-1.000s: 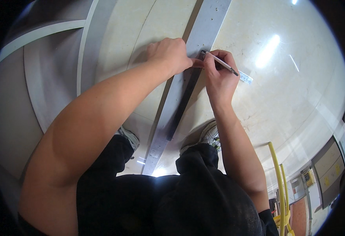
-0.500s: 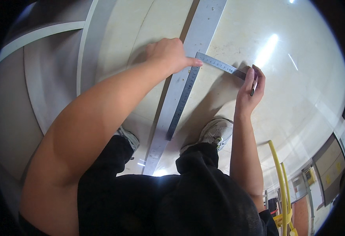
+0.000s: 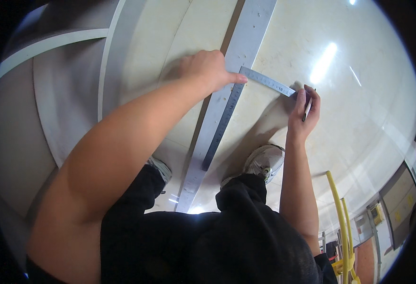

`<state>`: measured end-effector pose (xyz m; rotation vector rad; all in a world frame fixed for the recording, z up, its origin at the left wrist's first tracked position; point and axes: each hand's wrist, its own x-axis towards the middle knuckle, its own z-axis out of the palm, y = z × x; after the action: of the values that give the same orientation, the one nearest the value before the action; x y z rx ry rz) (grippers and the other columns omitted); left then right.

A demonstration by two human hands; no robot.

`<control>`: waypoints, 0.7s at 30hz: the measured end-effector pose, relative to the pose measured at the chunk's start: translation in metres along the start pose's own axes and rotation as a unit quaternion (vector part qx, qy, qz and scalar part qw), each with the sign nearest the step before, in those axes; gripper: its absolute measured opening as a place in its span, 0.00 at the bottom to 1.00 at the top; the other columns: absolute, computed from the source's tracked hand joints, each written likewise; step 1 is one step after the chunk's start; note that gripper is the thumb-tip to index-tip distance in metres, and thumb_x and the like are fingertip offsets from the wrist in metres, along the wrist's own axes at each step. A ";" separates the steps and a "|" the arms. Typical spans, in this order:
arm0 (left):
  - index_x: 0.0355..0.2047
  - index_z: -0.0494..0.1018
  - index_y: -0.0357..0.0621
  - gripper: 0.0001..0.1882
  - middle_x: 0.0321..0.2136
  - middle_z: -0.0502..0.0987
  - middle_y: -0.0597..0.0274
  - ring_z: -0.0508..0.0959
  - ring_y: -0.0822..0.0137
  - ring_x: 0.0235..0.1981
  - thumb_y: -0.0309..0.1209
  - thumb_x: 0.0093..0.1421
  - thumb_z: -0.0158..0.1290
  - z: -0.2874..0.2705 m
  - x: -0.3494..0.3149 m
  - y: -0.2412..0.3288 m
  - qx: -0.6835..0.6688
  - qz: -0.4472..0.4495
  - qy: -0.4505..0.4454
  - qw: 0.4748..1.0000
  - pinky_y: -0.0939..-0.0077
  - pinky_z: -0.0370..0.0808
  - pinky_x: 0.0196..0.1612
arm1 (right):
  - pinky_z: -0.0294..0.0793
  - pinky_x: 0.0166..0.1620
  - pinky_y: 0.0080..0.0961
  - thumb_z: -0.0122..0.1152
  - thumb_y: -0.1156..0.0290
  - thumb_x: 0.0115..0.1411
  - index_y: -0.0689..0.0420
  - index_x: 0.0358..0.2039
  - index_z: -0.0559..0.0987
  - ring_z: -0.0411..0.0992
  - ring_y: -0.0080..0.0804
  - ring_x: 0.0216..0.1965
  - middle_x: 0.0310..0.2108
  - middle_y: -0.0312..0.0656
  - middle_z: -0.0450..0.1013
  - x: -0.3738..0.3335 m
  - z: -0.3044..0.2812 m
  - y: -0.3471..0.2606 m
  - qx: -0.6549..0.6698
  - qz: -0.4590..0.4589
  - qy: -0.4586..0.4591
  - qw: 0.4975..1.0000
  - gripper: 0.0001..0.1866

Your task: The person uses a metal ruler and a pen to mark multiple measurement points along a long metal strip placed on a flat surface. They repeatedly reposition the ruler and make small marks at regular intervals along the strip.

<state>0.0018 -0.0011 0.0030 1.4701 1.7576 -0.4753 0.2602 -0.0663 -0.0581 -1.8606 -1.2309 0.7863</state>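
Observation:
A long grey metal bar (image 3: 249, 35) runs away from me between my feet. Along its right edge lies the long arm of an L-shaped steel square (image 3: 224, 120); the marked short arm sticks out to the right, past the bar. My left hand (image 3: 207, 70) is closed over the bar's left side, thumb pressed on the square near its corner; its other fingers are partly hidden. With fingers closed, my right hand (image 3: 301, 116) pinches the end of the short arm and also holds a slim pen (image 3: 307, 110), its dark tip toward me.
My light sneakers, the left (image 3: 161, 169) and the right (image 3: 265, 163), stand either side of the bar on the glossy pale floor (image 3: 355, 123). Grey panels with a pale frame (image 3: 104, 71) rise at left. A yellow tubular rail (image 3: 339, 208) stands at lower right.
The whole view has shifted slightly, so everything sits a little further right and lower. Both hands keep their hold on the square; the pen in my right hand has tilted a little.

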 end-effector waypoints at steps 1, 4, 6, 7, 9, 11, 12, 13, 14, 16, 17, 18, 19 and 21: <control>0.32 0.81 0.38 0.42 0.32 0.83 0.49 0.84 0.51 0.37 0.71 0.45 0.62 -0.001 -0.001 0.001 0.002 -0.003 -0.004 1.000 0.56 0.79 0.40 | 0.73 0.46 0.24 0.59 0.68 0.69 0.63 0.46 0.78 0.72 0.25 0.37 0.36 0.42 0.77 -0.001 0.000 -0.003 0.007 0.009 0.003 1.000 0.12; 0.32 0.81 0.38 0.41 0.31 0.83 0.50 0.84 0.52 0.37 0.71 0.45 0.62 -0.002 -0.001 0.002 0.000 -0.004 -0.015 1.000 0.56 0.79 0.40 | 0.73 0.48 0.25 0.59 0.68 0.69 0.62 0.47 0.78 0.72 0.26 0.39 0.38 0.42 0.76 -0.003 -0.003 -0.011 0.072 0.038 -0.004 0.997 0.12; 0.31 0.81 0.38 0.41 0.31 0.83 0.50 0.84 0.52 0.36 0.71 0.45 0.62 -0.001 0.000 0.003 0.001 -0.003 -0.023 1.000 0.56 0.79 0.40 | 0.72 0.50 0.26 0.60 0.68 0.69 0.62 0.48 0.77 0.72 0.28 0.42 0.40 0.43 0.76 -0.006 -0.005 0.001 0.070 0.026 -0.015 0.997 0.12; 0.31 0.81 0.38 0.41 0.31 0.83 0.50 0.84 0.52 0.36 0.71 0.46 0.62 -0.003 0.000 0.003 0.003 -0.002 -0.027 1.000 0.56 0.79 0.40 | 0.71 0.51 0.26 0.60 0.68 0.69 0.61 0.49 0.77 0.71 0.28 0.43 0.41 0.44 0.76 -0.007 -0.007 0.007 0.068 0.020 -0.020 0.997 0.13; 0.31 0.81 0.38 0.41 0.30 0.83 0.50 0.84 0.52 0.36 0.70 0.46 0.61 -0.004 0.001 0.003 0.003 -0.002 -0.037 0.999 0.56 0.79 0.40 | 0.69 0.54 0.28 0.61 0.68 0.68 0.60 0.50 0.77 0.71 0.32 0.46 0.44 0.45 0.75 -0.007 -0.011 0.008 0.012 -0.018 -0.040 0.999 0.14; 0.31 0.81 0.37 0.41 0.31 0.83 0.49 0.84 0.52 0.36 0.70 0.46 0.61 -0.005 0.001 0.003 -0.001 -0.005 -0.050 0.999 0.56 0.79 0.40 | 0.67 0.56 0.29 0.62 0.68 0.67 0.60 0.51 0.77 0.71 0.34 0.48 0.44 0.45 0.75 -0.007 -0.014 -0.004 -0.041 -0.045 -0.061 0.996 0.14; 0.31 0.81 0.37 0.41 0.31 0.83 0.49 0.84 0.52 0.36 0.70 0.46 0.61 -0.004 0.002 0.002 0.004 -0.004 -0.041 0.999 0.56 0.79 0.40 | 0.66 0.57 0.30 0.63 0.69 0.66 0.59 0.51 0.77 0.70 0.35 0.49 0.44 0.45 0.75 -0.006 -0.015 -0.009 -0.038 -0.039 -0.061 0.997 0.15; 0.31 0.81 0.37 0.41 0.31 0.83 0.49 0.84 0.52 0.36 0.70 0.46 0.61 -0.002 0.003 0.001 0.009 -0.003 -0.031 0.999 0.56 0.79 0.40 | 0.65 0.57 0.31 0.63 0.69 0.66 0.59 0.50 0.77 0.69 0.35 0.50 0.43 0.45 0.76 -0.005 -0.015 -0.009 -0.031 -0.025 -0.067 0.997 0.14; 0.32 0.81 0.37 0.41 0.31 0.83 0.49 0.84 0.53 0.35 0.70 0.46 0.61 0.000 0.004 0.000 0.013 -0.002 -0.021 1.000 0.56 0.79 0.40 | 0.66 0.57 0.31 0.63 0.69 0.66 0.59 0.50 0.77 0.69 0.36 0.49 0.42 0.45 0.76 -0.005 -0.014 -0.009 -0.037 -0.029 -0.067 0.997 0.14; 0.32 0.81 0.37 0.42 0.31 0.83 0.50 0.84 0.53 0.36 0.71 0.46 0.61 0.000 0.003 -0.001 0.003 -0.002 -0.021 1.000 0.57 0.79 0.40 | 0.66 0.57 0.31 0.64 0.68 0.64 0.58 0.49 0.77 0.69 0.38 0.49 0.41 0.45 0.77 -0.003 -0.012 -0.011 -0.053 -0.047 -0.067 0.995 0.15; 0.32 0.81 0.37 0.42 0.31 0.83 0.50 0.84 0.53 0.36 0.71 0.46 0.61 0.000 0.003 0.000 -0.003 -0.002 -0.020 1.000 0.57 0.79 0.40 | 0.66 0.57 0.32 0.65 0.68 0.64 0.58 0.49 0.77 0.68 0.39 0.49 0.41 0.44 0.78 -0.005 -0.013 -0.011 -0.047 -0.040 -0.060 0.996 0.15; 0.32 0.81 0.37 0.42 0.31 0.83 0.50 0.84 0.52 0.36 0.71 0.46 0.61 0.000 0.003 -0.001 -0.002 -0.002 -0.013 1.000 0.57 0.79 0.41 | 0.65 0.57 0.32 0.65 0.68 0.63 0.59 0.49 0.77 0.68 0.39 0.50 0.41 0.44 0.78 -0.005 -0.012 -0.008 -0.035 -0.028 -0.058 0.997 0.15; 0.32 0.81 0.38 0.42 0.30 0.83 0.50 0.84 0.52 0.36 0.71 0.47 0.61 0.002 0.001 -0.001 0.000 -0.002 -0.006 1.000 0.57 0.79 0.41 | 0.65 0.58 0.33 0.66 0.69 0.63 0.59 0.49 0.77 0.68 0.40 0.50 0.40 0.44 0.77 -0.006 -0.011 -0.007 -0.022 -0.015 -0.056 0.998 0.15; 0.31 0.81 0.39 0.40 0.30 0.83 0.50 0.83 0.51 0.35 0.71 0.48 0.60 0.006 -0.003 -0.001 0.003 0.001 0.013 1.000 0.56 0.78 0.41 | 0.67 0.55 0.31 0.66 0.69 0.63 0.59 0.48 0.77 0.69 0.37 0.47 0.39 0.44 0.77 -0.006 -0.012 -0.007 -0.039 -0.026 -0.063 0.997 0.15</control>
<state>0.0027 -0.0075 0.0018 1.4876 1.7761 -0.4636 0.2648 -0.0738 -0.0454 -1.8566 -1.4004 0.8495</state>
